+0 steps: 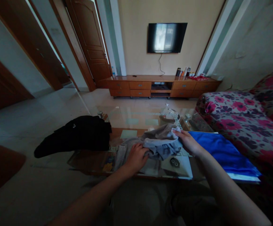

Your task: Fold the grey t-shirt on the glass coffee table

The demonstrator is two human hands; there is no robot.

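A grey garment (158,142) lies bunched on the glass coffee table (136,121) in front of me. My left hand (136,157) presses down on its near left part with the fingers curled into the cloth. My right hand (188,141) grips the garment's right edge and holds a fold of it lifted. A black garment (80,133) lies in a heap on the table's left end, apart from both hands. A blue cloth (223,153) is spread at the right, just beside my right forearm.
A floral sofa (244,116) stands at the right. A low wooden TV cabinet (160,84) runs along the far wall under a wall-mounted screen (166,37). A small round dark object (174,162) and papers lie on the table near me. Tiled floor spreads to the left.
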